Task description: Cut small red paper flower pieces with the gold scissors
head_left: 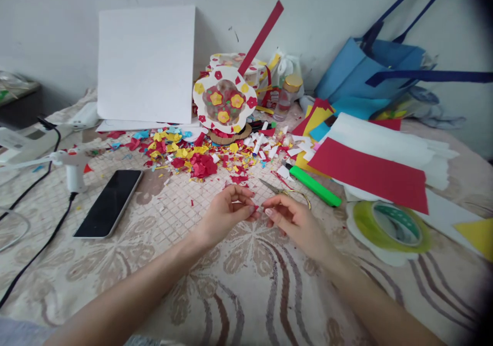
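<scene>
My left hand [227,212] and my right hand [290,217] meet fingertip to fingertip over the patterned cloth [246,284]. Both pinch a tiny red paper scrap [257,208] between thumb and fingers. A pair of scissors [287,191] lies just behind my right hand, partly hidden by it. Behind my hands spreads a heap of red, yellow, blue and white paper cuttings [200,156]. A flower-shaped paper craft [224,99] with red and yellow blossoms stands upright behind the heap.
A black phone [110,202] lies at left beside a white glue gun [73,169] with its black cord. A green marker [315,186], red and white paper sheets [370,174], a tape roll [391,228], a white board [146,63] and a blue bag [370,71] surround the spot.
</scene>
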Demonstrator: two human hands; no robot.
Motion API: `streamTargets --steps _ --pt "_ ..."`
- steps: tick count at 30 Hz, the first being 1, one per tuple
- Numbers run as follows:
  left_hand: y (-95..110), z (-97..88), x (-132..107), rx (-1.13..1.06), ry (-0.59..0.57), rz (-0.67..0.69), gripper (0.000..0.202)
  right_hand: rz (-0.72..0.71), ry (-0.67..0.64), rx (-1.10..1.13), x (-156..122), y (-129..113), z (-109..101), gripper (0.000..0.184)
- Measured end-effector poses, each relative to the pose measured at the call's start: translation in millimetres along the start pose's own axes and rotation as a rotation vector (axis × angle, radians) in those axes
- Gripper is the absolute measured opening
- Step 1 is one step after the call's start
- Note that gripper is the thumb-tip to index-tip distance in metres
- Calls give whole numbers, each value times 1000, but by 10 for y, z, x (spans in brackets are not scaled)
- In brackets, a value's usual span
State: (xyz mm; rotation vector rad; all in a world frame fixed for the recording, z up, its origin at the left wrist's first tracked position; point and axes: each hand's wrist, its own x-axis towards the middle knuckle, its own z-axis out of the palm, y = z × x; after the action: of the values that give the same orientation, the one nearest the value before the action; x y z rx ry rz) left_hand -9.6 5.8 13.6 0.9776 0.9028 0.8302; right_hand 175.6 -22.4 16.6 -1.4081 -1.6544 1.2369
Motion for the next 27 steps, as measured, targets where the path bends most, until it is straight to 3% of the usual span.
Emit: streamTargets --steps 5,19,27 --pt "-59 70 -34 32 -31 8 28 12 -45 119 15 20 108 16" --pt "-49 64 -31 30 -27 -48 29 10 -94 170 15 4 81 5" --pt "-42 46 -11 23 -26 -76 30 -112 -50 95 7 60 64 7"
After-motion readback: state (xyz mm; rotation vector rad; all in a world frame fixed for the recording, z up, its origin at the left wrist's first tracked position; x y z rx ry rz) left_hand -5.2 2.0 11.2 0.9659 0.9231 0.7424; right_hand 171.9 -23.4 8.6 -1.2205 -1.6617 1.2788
